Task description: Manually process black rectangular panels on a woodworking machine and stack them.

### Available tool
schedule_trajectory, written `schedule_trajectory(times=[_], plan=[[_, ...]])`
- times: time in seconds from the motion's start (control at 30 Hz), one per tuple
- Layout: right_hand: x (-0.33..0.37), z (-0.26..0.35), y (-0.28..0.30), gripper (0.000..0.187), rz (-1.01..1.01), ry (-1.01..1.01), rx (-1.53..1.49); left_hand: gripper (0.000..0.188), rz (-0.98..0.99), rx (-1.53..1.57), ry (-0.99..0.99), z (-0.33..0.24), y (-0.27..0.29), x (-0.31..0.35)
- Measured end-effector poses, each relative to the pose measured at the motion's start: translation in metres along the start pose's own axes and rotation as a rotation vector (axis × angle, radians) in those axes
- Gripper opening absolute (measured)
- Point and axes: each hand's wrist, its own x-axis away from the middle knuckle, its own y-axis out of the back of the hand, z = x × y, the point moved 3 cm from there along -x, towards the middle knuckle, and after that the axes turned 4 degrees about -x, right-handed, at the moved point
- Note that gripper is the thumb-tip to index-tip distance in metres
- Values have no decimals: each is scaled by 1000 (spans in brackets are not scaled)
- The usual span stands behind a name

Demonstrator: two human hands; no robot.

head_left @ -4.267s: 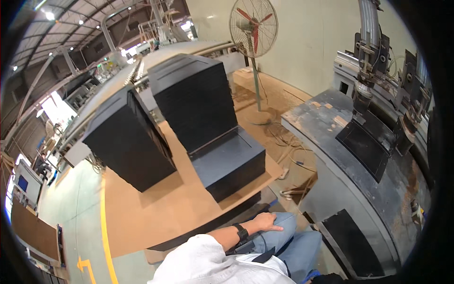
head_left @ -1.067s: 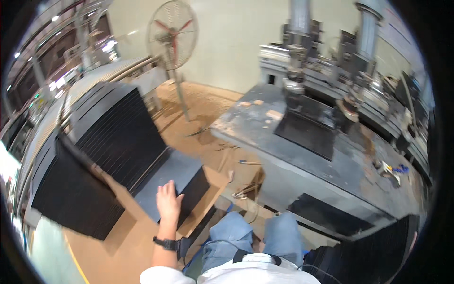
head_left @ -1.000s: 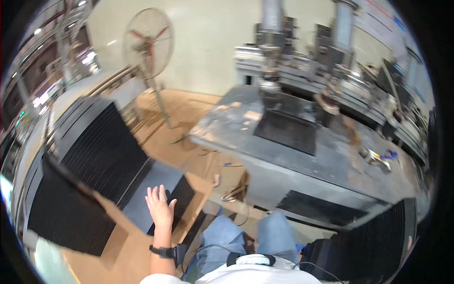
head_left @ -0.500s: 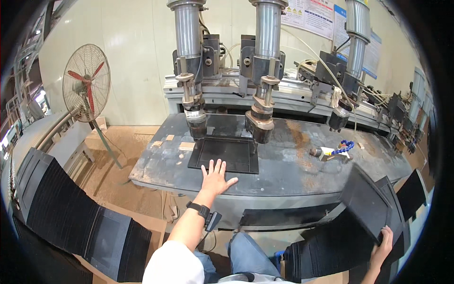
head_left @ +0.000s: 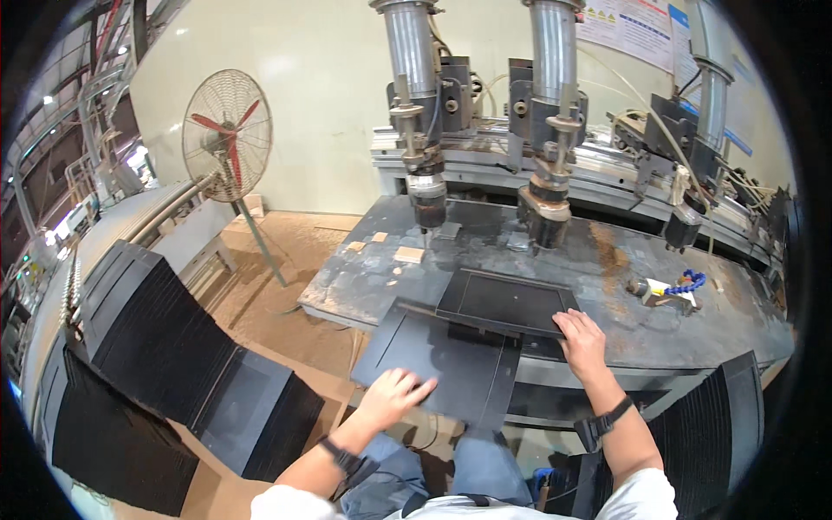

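Note:
Two thin black rectangular panels with inset borders overlap at the front of the machine table. The nearer panel (head_left: 433,364) sticks out past the table edge above my lap. My left hand (head_left: 394,399) grips its near left edge, thumb stretched over the top face. Behind it, the farther panel (head_left: 511,302) is over the tabletop, its near edge meeting the nearer panel's far edge. My right hand (head_left: 582,342) holds the farther panel by its right end, fingers on top; the thumb is hidden.
Two spindle heads (head_left: 426,204) (head_left: 548,217) hang over the dusty table (head_left: 347,286). A blue coiled hose (head_left: 689,282) stands on its right. Black panels are stacked at left (head_left: 156,321) and right (head_left: 706,433). A caged fan (head_left: 227,134) stands back left.
My left hand has drawn the nearer panel out from beneath the spindle heads toward me. My right hand has brought another panel from the right-hand stack to the table. The view has shifted left.

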Motion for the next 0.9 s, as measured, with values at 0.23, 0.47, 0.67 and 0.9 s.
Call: schedule_trajectory(times=[0.23,0.47,0.67,0.9], plan=[[-51,-12,-108,47,158,-39,-40,34,19,-308,200,-29,177,99],[-75,1,-119,44,231,-126,-151,41,119,-630,848,-21,213,174],[-69,26,-70,52,201,-118,-180,51,324,-645,1156,15,145,231],[48,-67,123,44,-14,-142,313,66,302,-416,1143,48,124,248]])
